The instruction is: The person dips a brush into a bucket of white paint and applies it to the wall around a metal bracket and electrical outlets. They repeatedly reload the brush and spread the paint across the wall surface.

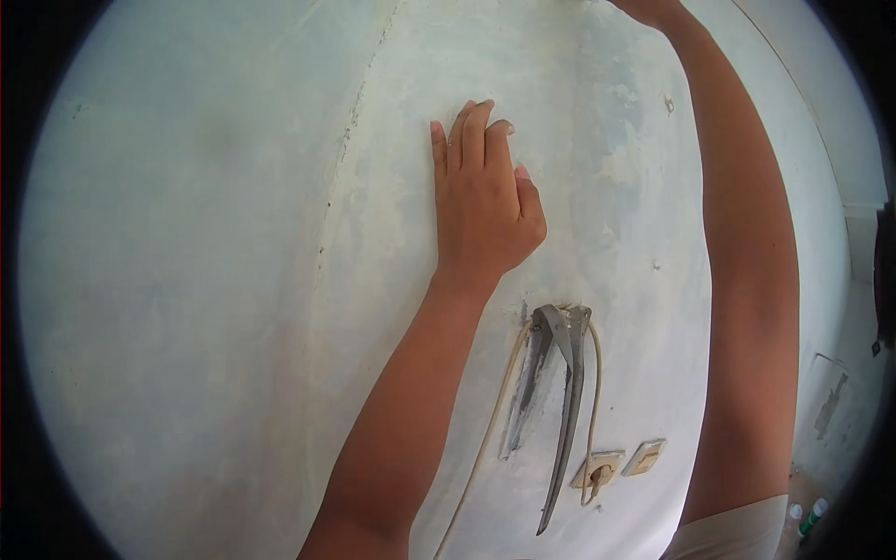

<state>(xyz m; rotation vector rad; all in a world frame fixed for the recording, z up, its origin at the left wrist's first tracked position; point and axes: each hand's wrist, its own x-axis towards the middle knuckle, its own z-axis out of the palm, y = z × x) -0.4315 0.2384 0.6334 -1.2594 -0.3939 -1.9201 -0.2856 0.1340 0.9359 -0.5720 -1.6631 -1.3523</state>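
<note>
My left hand [485, 191] lies against the pale, patchy wall [215, 233], its fingers pointing up and spread a little apart, with nothing held. Up at the top edge is my right hand [646, 9], cut off by the frame, so its fingers and anything in them are hidden. Below my left hand, a grey bracket-like piece [565, 373] hangs on the wall with a cream cable [485, 434] beside it. A plug sits in the wall socket [600, 469] under it.
Right of the socket is a wall switch [645, 457]. A crack runs down the wall left of my left hand. A green bottle [813, 516] stands low at the right, and a dark object [885, 280] is at the right edge.
</note>
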